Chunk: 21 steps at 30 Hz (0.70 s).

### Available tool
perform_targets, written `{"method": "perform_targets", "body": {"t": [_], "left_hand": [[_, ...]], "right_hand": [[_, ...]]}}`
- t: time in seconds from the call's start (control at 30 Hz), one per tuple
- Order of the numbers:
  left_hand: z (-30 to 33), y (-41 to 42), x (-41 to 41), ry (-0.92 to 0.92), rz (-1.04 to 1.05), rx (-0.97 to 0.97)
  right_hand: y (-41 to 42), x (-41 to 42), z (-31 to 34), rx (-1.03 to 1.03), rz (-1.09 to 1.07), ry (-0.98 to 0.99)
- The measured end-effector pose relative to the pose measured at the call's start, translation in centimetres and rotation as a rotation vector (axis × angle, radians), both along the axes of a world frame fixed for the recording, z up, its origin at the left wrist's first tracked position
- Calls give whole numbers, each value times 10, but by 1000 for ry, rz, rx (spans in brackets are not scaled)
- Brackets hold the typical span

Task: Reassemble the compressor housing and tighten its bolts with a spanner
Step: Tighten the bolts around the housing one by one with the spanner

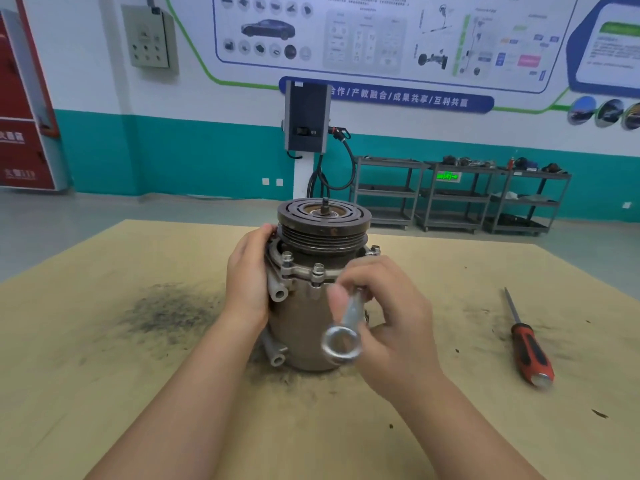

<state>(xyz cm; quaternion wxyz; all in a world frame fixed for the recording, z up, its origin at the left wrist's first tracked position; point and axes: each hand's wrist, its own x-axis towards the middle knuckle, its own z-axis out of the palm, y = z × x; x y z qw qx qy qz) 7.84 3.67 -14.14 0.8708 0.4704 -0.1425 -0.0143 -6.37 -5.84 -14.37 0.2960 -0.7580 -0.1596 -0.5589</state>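
The compressor (304, 327) stands upright in the middle of the table (104, 393), its dark grooved pulley (323, 221) on top. Several bolts (318, 271) stick up from the flange below the pulley. My left hand (251, 275) grips the housing's left side at flange height. My right hand (384, 313) holds a silver spanner (346, 327) in front of the housing. Its ring end points toward me; its far end is hidden among my fingers near the front bolts.
A red and black screwdriver (528, 344) lies on the table to the right. Dark grime (166, 313) is smeared left of the compressor. Metal shelf trolleys (460, 195) and a wall charger (306, 116) stand well behind the table.
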Motion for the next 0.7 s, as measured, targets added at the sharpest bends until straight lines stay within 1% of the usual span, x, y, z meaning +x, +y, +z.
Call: {"method": "perform_targets", "body": {"t": [0.07,0.13,0.17,0.2,0.27,0.3,0.37,0.43,0.6,0.7], "left_hand": [[-1,0,0,6,1,7],[-2,0,1,-3,5,15],[-2,0,1,-8,4,19],[-2,1,1,-12,2,21],[0,1,1,-10,6,18],[1,0,0,-8,9,16],[2,0,-1,-10,11,20],[2,1,-2,-10,11,29],[1,1,-2,-1,4,28],[0,1,-1,2,2,25]], "right_hand": [[-3,0,3,-58,-1,-5],[-9,-4,9,-9,32,-78],[-11,-5,12,73,71,-125],[-14,-7,16,215,134,-168],[-18,-10,21,580,309,-222],[-21,-11,23,728,388,-225],[-26,-11,25,897,469,-176],[-29,-8,25,974,539,-125],[-38,-4,24,1043,652,-31],[-46,-3,30,1192,699,40]]}}
